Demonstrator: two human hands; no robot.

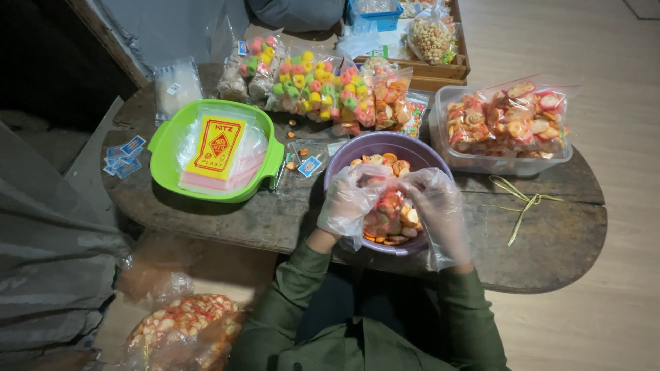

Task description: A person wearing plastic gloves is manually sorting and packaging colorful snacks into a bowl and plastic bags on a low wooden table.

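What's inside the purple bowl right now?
The purple bowl holds round orange and red snack pieces. Both gloved hands, left hand and right hand, grip a small clear bag of them over it. The bowl's bottom is covered.

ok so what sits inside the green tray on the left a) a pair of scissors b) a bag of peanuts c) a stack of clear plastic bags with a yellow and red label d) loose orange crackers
c, the green tray holds a flat stack of clear plastic bags topped by a yellow and red label, while the orange crackers are in the purple bowl under the gloved hands.
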